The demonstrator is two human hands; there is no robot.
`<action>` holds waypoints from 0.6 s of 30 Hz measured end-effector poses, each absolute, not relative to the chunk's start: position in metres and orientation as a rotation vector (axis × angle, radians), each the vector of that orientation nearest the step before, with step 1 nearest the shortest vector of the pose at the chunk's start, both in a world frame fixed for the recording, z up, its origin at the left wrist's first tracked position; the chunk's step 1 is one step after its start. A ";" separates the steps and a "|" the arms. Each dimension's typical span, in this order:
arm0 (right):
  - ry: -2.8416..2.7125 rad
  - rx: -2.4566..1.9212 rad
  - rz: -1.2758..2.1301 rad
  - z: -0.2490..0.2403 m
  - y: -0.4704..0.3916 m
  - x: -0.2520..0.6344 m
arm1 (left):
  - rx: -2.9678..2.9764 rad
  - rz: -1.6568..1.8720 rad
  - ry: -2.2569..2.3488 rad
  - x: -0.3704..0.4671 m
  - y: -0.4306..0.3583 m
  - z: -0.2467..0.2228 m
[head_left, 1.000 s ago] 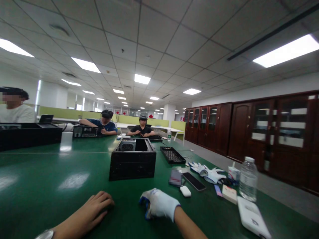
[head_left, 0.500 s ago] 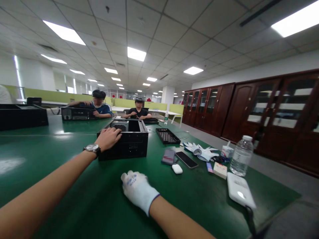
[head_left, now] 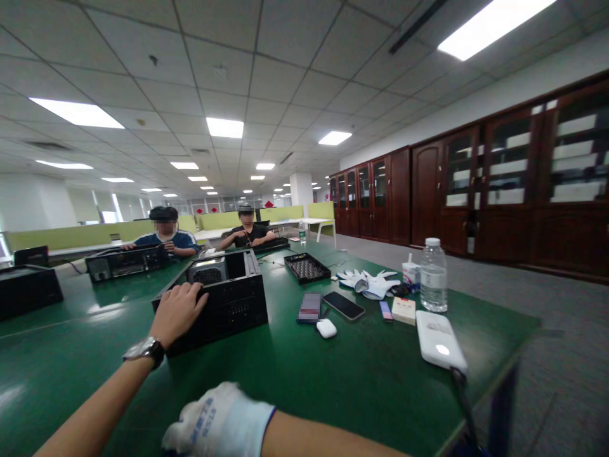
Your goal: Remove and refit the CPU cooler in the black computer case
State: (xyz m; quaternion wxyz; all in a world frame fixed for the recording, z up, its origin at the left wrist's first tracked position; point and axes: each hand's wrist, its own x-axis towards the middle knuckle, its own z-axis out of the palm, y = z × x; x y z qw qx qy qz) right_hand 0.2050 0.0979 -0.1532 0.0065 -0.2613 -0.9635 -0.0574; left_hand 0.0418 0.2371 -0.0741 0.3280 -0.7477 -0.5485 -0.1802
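Observation:
A black computer case (head_left: pixel 233 308) lies on the green table with its upper side open, a grey power supply (head_left: pixel 208 270) visible inside. My left hand (head_left: pixel 178 311), bare and with a watch at the wrist, grips the case's near top edge, fingers over the rim. My right hand (head_left: pixel 214 422) wears a white knit glove with blue print. It is low in front of me, this side of the case, with its fingers curled. Motion blurs it, and whatever is under the fingers is hidden at the picture's bottom edge.
On the right lie a black slotted panel (head_left: pixel 307 268), a phone (head_left: pixel 343 305), a white earbud case (head_left: pixel 326 328), spare gloves (head_left: pixel 368 283), a water bottle (head_left: pixel 433 276) and a corded white device (head_left: pixel 440 339). Two people (head_left: pixel 167 236) work across the table, one at another case (head_left: pixel 126 261).
The view has turned right and tilted. My gloved right hand has drawn down and left, toward the near side of the table. My left hand stays on the case's edge.

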 end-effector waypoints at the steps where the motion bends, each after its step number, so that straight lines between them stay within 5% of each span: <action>1: -3.022 -0.762 -0.196 -0.155 0.098 0.203 | -1.956 -0.481 -1.436 0.042 0.234 -0.075; 18: -3.200 -0.746 -0.280 -0.157 0.102 0.194 | -1.978 -0.472 -1.448 0.039 0.171 -0.078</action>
